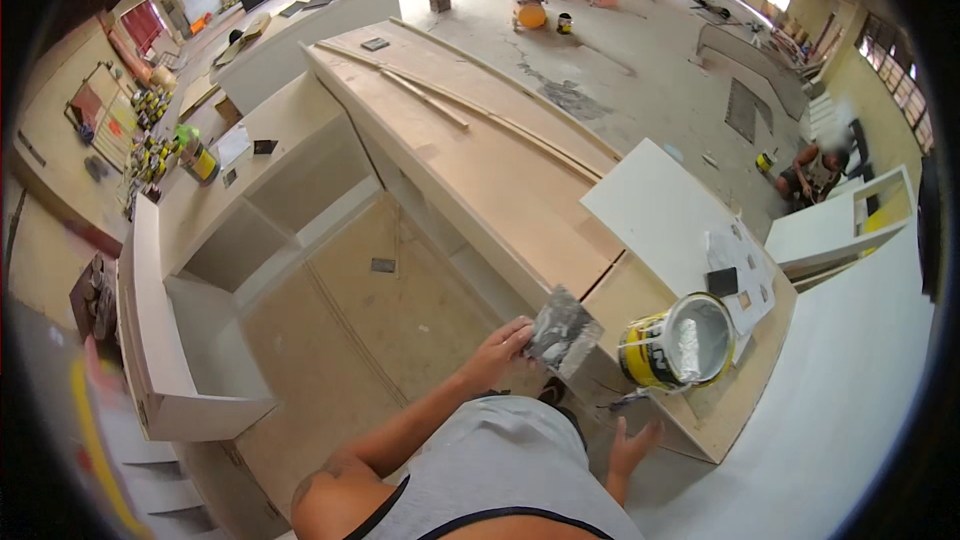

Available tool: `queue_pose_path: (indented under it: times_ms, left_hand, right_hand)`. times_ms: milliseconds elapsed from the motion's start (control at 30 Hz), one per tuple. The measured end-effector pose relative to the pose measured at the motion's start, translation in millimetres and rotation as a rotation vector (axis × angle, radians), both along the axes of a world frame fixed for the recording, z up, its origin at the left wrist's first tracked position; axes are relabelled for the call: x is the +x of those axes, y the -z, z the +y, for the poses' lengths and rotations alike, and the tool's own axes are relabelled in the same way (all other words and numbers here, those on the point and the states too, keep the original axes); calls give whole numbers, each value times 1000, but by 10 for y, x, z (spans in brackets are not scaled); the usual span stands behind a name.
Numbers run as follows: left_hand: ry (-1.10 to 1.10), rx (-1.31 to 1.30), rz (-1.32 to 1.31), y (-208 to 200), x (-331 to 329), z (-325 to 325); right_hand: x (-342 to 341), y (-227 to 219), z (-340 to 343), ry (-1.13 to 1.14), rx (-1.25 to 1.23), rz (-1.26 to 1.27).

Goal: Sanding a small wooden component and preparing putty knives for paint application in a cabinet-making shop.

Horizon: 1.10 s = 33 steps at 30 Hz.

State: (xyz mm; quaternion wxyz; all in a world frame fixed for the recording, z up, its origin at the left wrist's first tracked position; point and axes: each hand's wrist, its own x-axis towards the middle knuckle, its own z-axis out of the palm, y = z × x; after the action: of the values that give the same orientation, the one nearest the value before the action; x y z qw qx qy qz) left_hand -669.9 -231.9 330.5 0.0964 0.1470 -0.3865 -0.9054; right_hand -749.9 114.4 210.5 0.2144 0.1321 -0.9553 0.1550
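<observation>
My left hand [496, 356] grips the edge of a flat grey metal filler plate [562, 333], smeared with whitish paste, beside the corner of a wooden cabinet. To its right, an open yellow-and-black can [648, 351] stands on the worktop, with pale filler on its inner wall and rim. Lower down, my right hand [634, 446] is held with its fingers apart and nothing visible in it. Just above those fingers, at the worktop's edge, is a small dark, smeared tool [626, 401]; its kind is hard to make out.
Beyond the can lie a white panel [665, 202], a paper sheet with a dark square pad [721, 281]. Thin wood strips [520, 132] rest on the long cabinet top. A low cabinet [215, 340] stands left. A person [815, 172] crouches at far right.
</observation>
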Motion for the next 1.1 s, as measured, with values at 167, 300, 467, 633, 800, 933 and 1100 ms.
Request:
queue_pose_path:
  times_ms: [167,300,467,633,800,933,1100]
  left_hand:
    - [4,-266,19,149,171,-441]
    - [-9,-304,-59,283,550,-636]
    - [-41,-358,-168,504,919,-700]
    - [-82,-296,-108,971,1211,-758]
    - [-269,-326,-132,949,965,-757]
    - [-272,-258,-267,715,712,-934]
    - [-295,-337,-248,528,651,-1085]
  right_hand:
    - [-183,213,-212,-4,-483,-541]
    - [27,-15,-242,-99,-593,-734]
    - [526,-517,-124,122,-1235,-685]
    - [451,-2118,17,285,-807,-734]
    - [-122,-2896,-47,-11,-818,-813]
    - [-510,-2882,-219,-268,-1466,-474]
    - [-926,-1897,-122,150,-1310,-466]
